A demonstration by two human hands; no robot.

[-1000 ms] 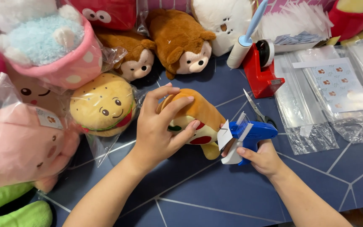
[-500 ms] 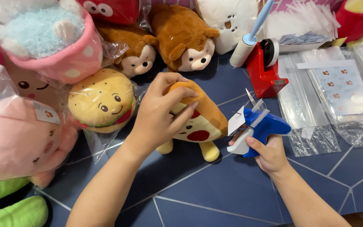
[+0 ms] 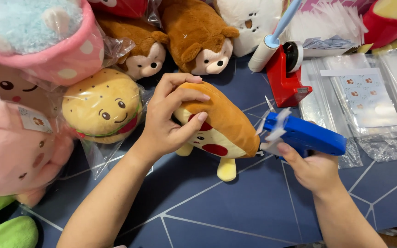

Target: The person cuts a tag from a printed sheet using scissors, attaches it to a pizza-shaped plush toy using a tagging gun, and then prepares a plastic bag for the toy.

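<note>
My left hand grips an orange and cream toast-shaped plush toy with a smiling face and yellow feet, holding it just above the dark blue table. My right hand holds a blue tagging gun. The gun's needle end, with white tags on it, presses against the right end of the plush toy.
Bagged plush toys crowd the left: a burger, a pink cup, a pink one, a green one. Two brown monkeys lie behind. A red tape dispenser, a lint roller and clear bags sit at right.
My left hand has turned the plush toy so it lies lengthwise toward the gun. My right hand has brought the gun's tip against the toy's right end.
</note>
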